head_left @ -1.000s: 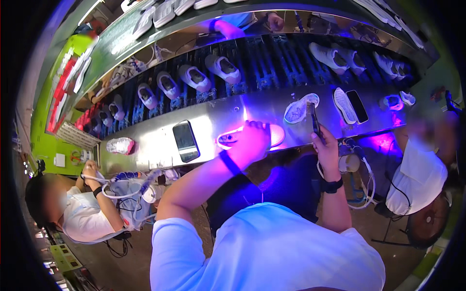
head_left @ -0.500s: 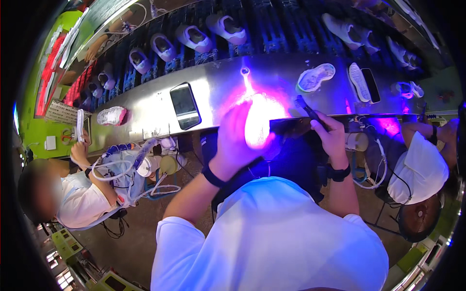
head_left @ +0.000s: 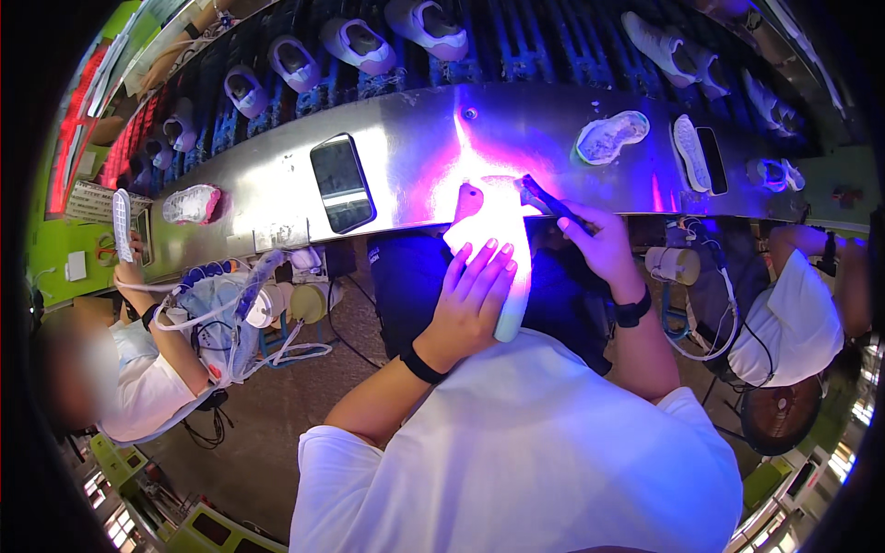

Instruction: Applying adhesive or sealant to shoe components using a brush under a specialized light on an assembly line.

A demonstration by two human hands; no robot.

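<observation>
My left hand (head_left: 470,304) holds a shoe (head_left: 513,313), with its fingers laid across the side and the thumb hidden. Strong pink-white light washes out most of the shoe; only a pale blue-green end near my lap shows clearly. A pink, last-like piece (head_left: 469,197) with a round hole sticks up at the far end. My right hand (head_left: 599,241) is closed around the handle of a dark brush (head_left: 551,202). The brush's head is at the far right of the shoe, inside the glare; whether it touches cannot be made out.
Behind the metal bench (head_left: 415,138) a dark slatted rack (head_left: 525,46) carries several pale shoes (head_left: 358,46). On the bench lie a phone (head_left: 342,184), a white sole (head_left: 612,137) and another sole (head_left: 689,154) beside a dark phone. Co-workers sit left (head_left: 157,369) and right (head_left: 788,318).
My left hand has come down toward my lap, and the shoe is turned so the pink piece shows. The brush has moved left to the shoe. The co-worker's held sole at left has shifted.
</observation>
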